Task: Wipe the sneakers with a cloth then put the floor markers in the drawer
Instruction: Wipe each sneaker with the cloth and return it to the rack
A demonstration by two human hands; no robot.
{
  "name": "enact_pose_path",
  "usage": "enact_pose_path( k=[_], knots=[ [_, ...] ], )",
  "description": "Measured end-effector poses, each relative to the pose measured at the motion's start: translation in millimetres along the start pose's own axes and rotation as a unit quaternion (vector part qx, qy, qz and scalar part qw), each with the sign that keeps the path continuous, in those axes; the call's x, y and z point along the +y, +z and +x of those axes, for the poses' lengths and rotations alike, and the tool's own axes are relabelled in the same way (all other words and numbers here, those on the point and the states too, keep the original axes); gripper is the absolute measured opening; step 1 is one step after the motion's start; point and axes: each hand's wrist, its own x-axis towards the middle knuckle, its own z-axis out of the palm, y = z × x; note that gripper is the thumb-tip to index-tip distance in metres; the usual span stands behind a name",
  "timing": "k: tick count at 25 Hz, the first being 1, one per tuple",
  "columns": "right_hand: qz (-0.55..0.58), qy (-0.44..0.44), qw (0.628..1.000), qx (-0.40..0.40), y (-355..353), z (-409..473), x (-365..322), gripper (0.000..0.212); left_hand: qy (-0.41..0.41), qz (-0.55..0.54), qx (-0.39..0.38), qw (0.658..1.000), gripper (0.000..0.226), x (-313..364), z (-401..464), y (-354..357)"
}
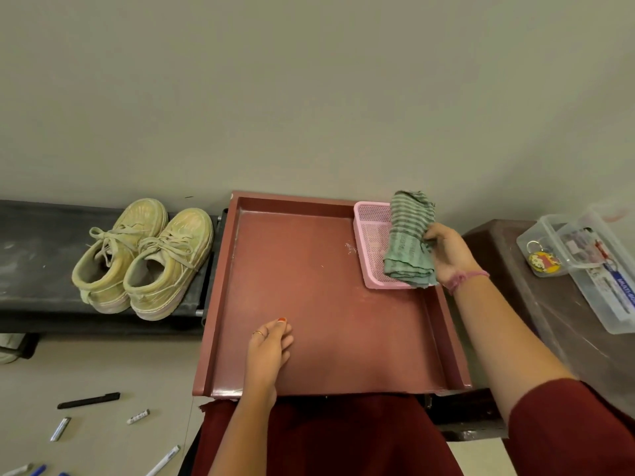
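Note:
A pair of pale yellow-green sneakers (144,257) stands on a dark bench (31,266) at the left. The reddish-brown drawer (309,304) is pulled out in the middle. My right hand (446,252) grips a folded green striped cloth (409,238) over a pink mesh basket (369,242) in the drawer's far right corner. My left hand (269,348) hovers over the drawer's near left part with fingers loosely curled, holding nothing. Several markers (88,400) lie scattered on the floor at the lower left.
A dark brown surface (549,304) at the right carries a clear plastic box (591,262) with a keyring and pens. A plain wall stands behind the drawer. Light floor shows at the lower left around the markers.

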Motion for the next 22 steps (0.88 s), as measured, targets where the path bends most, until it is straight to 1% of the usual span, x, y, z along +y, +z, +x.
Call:
enact_pose_path(
  k=[1,3,5,7,10,12,16,18,20,21,22],
  knots=[
    [0.027,-0.006,0.999,-0.033,2,-13,2,0.038,0.003,-0.005,0.000,1.000,0.009,1,-4,-1],
    [0.056,-0.003,0.997,-0.049,8,-36,10,0.041,0.010,-0.025,0.002,1.000,0.008,1,-13,-4],
    [0.071,0.022,0.997,-0.037,12,-55,24,0.048,0.030,-0.030,0.003,0.999,0.008,0,-24,-8],
    [0.081,0.039,0.996,-0.015,19,-73,38,0.049,0.069,-0.019,0.008,0.997,0.009,-2,-37,-12],
    [0.114,0.038,0.993,-0.011,27,-102,57,0.044,0.112,-0.007,0.001,0.994,0.011,-1,-60,-22],
    [0.133,0.018,0.991,-0.011,30,-112,65,0.038,0.123,0.003,-0.007,0.992,0.012,-1,-66,-23],
    [0.142,0.013,0.990,-0.014,51,-139,89,0.032,0.151,0.006,0.027,0.988,0.012,10,-75,-61],
    [0.136,0.024,0.990,-0.022,62,-148,102,0.036,0.173,0.042,0.048,0.983,0.012,19,-70,-86],
    [0.132,0.038,0.990,-0.021,70,-151,115,0.039,0.202,0.107,0.069,0.971,0.017,31,-63,-108],
    [0.131,0.045,0.990,-0.019,74,-153,119,0.039,0.220,0.154,0.087,0.959,0.023,37,-58,-119],
    [0.127,0.051,0.990,-0.019,78,-153,125,0.040,0.245,0.215,0.109,0.939,0.029,44,-53,-130]
  ],
)
